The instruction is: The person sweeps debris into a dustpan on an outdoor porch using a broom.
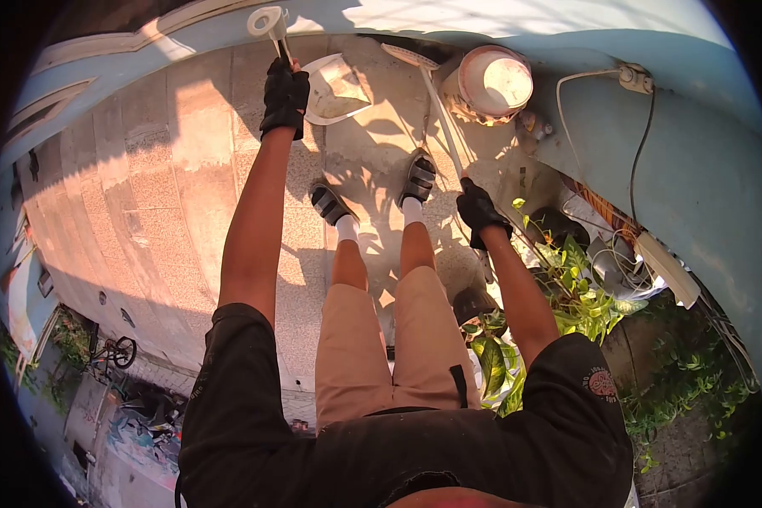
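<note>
My left hand [285, 97], in a black fingerless glove, is closed round a handle [281, 46] with a white ringed end. Just beside it on the floor lies a white dustpan [337, 89] with sandy dirt in it; the join between handle and pan is hidden. My right hand [480, 212], gloved the same way, grips a long pale broom pole [443, 118]. That pole slants away to a flat, pale head [411, 57] near the foot of the wall. My sandalled feet stand between the two hands.
A whitish bucket [493, 85] stands by the blue wall [694, 144]. Leafy plants [576, 288] and loose cables [622, 262] crowd the right side, close to my right arm. Paved floor [169, 186] stretches left, towards a bicycle [114, 351].
</note>
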Demonstrator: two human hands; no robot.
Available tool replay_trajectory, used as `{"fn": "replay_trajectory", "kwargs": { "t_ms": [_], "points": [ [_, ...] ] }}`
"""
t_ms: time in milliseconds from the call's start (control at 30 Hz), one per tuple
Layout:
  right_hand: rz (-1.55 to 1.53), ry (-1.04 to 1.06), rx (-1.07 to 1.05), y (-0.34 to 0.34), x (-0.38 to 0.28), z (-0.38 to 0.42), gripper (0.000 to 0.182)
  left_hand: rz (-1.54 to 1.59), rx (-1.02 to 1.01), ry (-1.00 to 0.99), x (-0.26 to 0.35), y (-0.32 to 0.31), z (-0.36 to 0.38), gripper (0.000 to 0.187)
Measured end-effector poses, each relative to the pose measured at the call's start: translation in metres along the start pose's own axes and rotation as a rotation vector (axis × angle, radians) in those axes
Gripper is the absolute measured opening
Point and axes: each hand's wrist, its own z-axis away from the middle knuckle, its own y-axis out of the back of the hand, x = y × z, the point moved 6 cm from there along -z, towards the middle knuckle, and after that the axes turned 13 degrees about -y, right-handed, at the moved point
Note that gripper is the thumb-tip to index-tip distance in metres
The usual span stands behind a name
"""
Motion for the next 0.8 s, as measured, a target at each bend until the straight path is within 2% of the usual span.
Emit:
{"fn": "replay_trajectory", "kwargs": {
  "t_ms": [33,133,233,400,500,567,600,667,800],
  "points": [
    [0.004,-0.101,-0.056,0.005,-0.017,0.022,0.053,-0.002,-0.003,0.000,0.003,0.001,0.000,0.019],
    [0.025,-0.050,-0.120,0.002,-0.014,0.049,0.054,-0.016,-0.089,-0.054,0.013,-0.002,-0.004,0.019],
    [-0.046,0.037,-0.046,0.012,-0.016,0.075,0.054,-0.023,-0.178,-0.048,0.009,-0.013,0.002,0.024],
    [0.006,-0.033,0.006,0.022,-0.042,0.048,0.056,-0.018,-0.182,-0.059,0.013,-0.017,0.021,0.025],
    [-0.078,0.031,-0.013,-0.013,-0.040,0.020,0.058,-0.052,-0.186,-0.071,0.019,-0.016,0.027,0.023],
    [-0.071,0.002,-0.058,-0.026,-0.048,0.043,0.060,-0.034,-0.167,-0.093,0.018,-0.019,0.032,0.023],
    [0.017,0.022,-0.137,-0.033,-0.048,0.057,0.060,-0.015,-0.148,-0.107,0.015,-0.016,0.037,0.023],
    [-0.062,-0.007,-0.277,-0.028,-0.049,0.081,0.062,0.003,-0.157,-0.078,0.008,-0.018,0.039,0.021],
    [-0.092,0.088,-0.190,-0.017,-0.036,0.108,0.061,-0.036,-0.153,-0.080,0.002,-0.015,0.039,0.019]
  ]
}}
